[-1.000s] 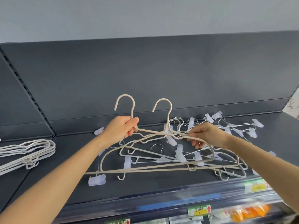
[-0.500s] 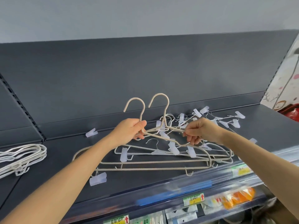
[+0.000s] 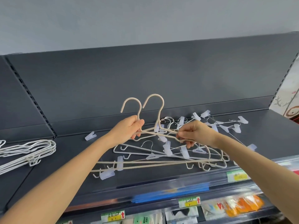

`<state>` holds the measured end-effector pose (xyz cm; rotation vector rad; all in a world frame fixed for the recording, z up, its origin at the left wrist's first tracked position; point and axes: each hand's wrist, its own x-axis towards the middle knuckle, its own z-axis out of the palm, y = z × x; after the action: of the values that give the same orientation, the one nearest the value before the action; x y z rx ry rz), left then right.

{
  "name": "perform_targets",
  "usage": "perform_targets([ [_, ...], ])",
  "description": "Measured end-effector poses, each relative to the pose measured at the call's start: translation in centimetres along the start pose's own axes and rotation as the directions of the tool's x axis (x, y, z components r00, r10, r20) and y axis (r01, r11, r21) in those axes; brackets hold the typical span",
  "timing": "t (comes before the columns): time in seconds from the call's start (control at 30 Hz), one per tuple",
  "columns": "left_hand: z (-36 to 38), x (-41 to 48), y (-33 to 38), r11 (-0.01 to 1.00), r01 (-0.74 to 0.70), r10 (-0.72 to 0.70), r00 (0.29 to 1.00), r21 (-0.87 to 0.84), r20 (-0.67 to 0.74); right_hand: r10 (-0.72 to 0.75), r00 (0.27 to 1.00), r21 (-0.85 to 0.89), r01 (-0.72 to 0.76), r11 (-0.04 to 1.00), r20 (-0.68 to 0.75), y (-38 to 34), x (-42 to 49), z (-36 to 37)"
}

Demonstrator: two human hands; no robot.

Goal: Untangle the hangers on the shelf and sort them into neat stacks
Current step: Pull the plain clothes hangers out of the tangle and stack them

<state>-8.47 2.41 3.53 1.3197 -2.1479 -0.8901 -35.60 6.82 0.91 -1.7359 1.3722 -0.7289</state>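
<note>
Two beige hangers stand up over a tangle on the dark shelf (image 3: 68,162). My left hand (image 3: 129,129) grips the neck of the left beige hanger (image 3: 137,109), whose hook rises above my fist. My right hand (image 3: 193,132) pinches the shoulder wire of the right beige hanger (image 3: 159,109). Their long bottom bars run low across the shelf front. Under them lies a tangled pile of clip hangers (image 3: 182,151) with wire hooks and pale translucent clips, some spread out to the back right. A neat stack of white hangers (image 3: 27,152) lies at the far left.
A loose clip (image 3: 90,136) lies by the back panel. The shelf's front edge carries a price rail with tags (image 3: 189,202). Packaged goods (image 3: 239,206) hang on the level below. A decorated wall (image 3: 288,104) bounds the right side.
The two beige hangers' hooks have come closer together and stand more upright. My hands have drawn nearer to each other. The view has shifted, and the white stack shows more at the left.
</note>
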Motion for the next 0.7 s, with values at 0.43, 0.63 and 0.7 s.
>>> perform_targets([
  [0.43, 0.8, 0.0, 0.6, 0.973, -0.056, 0.043, 0.997, 0.226, 0.061, 0.12, 0.992, -0.024, -0.121, 0.992, -0.028, 2.8, -2.0, -2.0],
  [0.63, 0.6, 0.8, 0.3, 0.976, 0.011, -0.024, 0.998, 0.218, 0.057, 0.239, 0.971, 0.018, -0.238, 0.971, -0.01, 5.7, -3.2, -3.3],
  [0.7, 0.7, 1.0, 1.0, 0.975, 0.024, -0.038, 0.997, 0.223, 0.06, 0.235, 0.972, 0.063, -0.233, 0.97, -0.026, 6.3, -3.3, -3.2],
])
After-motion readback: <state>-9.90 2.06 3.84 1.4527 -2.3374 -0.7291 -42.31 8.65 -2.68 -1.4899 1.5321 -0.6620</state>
